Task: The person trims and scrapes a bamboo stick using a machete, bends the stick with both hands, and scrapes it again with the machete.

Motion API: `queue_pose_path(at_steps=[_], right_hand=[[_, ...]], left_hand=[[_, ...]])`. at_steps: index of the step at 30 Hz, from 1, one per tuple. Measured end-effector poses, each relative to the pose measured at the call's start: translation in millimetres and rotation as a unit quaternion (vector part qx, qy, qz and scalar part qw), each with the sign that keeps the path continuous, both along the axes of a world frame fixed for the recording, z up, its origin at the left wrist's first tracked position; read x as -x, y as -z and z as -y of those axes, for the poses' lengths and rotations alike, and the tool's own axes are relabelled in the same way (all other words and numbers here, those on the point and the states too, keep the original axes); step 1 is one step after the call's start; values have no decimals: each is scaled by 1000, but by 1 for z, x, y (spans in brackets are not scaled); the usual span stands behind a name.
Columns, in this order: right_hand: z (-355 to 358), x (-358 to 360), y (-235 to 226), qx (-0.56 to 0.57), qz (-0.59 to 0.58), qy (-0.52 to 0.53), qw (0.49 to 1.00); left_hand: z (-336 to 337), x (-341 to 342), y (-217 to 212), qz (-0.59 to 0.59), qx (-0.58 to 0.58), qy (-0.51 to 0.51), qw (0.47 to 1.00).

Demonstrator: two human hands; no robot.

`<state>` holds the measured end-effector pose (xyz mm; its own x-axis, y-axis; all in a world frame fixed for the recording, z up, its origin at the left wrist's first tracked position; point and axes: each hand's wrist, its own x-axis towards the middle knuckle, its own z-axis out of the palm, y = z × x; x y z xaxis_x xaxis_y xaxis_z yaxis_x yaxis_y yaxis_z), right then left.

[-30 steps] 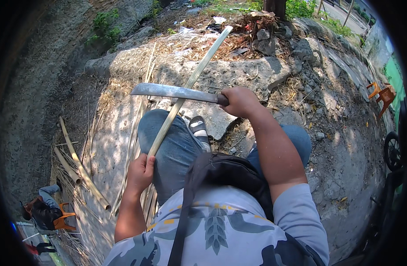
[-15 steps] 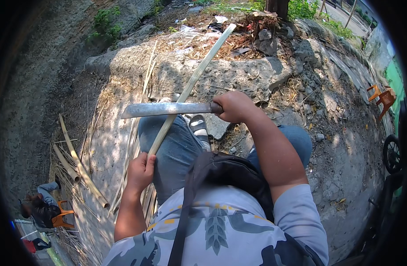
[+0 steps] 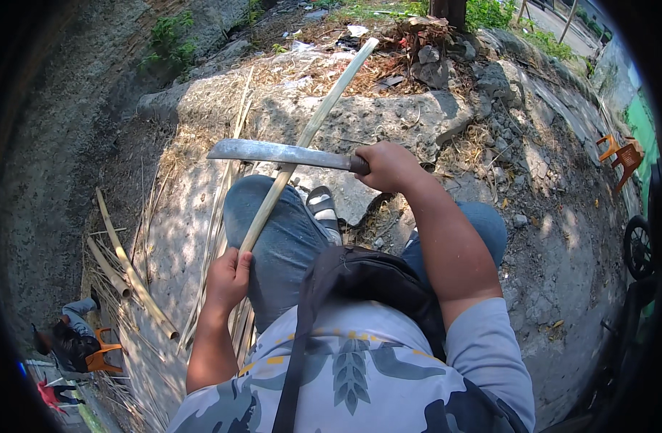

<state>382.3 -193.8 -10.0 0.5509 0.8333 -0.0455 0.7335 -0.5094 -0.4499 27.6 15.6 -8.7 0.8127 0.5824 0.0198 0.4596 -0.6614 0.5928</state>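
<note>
My left hand (image 3: 228, 278) is closed around the near end of a long pale bamboo strip (image 3: 318, 119), which slants away to the upper right over my left knee. In my right hand (image 3: 386, 166) I grip the dark handle of a machete (image 3: 280, 153). Its broad, worn metal blade points left and lies across the strip above my knee, crossing it near the strip's middle. Whether the edge bites into the bamboo cannot be made out.
Thin bamboo strips (image 3: 217, 216) lie on the ground to my left, beside thicker bamboo poles (image 3: 135, 270). A person sits on an orange chair (image 3: 104, 351) at the far left. Ahead is a rough concrete ledge (image 3: 331, 119) with rubble; another orange chair (image 3: 621, 160) stands far right.
My right hand has moved the machete a little farther out along the bamboo strip, its tip now tilted upward. The strip's far end has shifted slightly left; my left hand keeps its grip.
</note>
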Motion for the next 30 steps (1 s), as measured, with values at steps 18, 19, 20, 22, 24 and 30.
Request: queue_pose_path(at_steps=[18,19,20,22,24,30], right_hand=[[16,-19,7,-23,9,48,999],[14,-17,6,-23,9,48,999],[11,-15,5,-24,5,40,999],[4,-7,1,-24,-3,31,999],[0,1,-6,-2,8,-13,1000],[-5,9,-13,20,47,-82,995]], left_hand=[[-1,1,2,15,-4,7,1000],[-2,1,2,10,1,5,1000],[-2,2,3,4,7,3,1000],[-2,2,4,10,7,4,1000],[-2,1,4,17,7,6,1000],[-3,2,6,11,8,1,1000]])
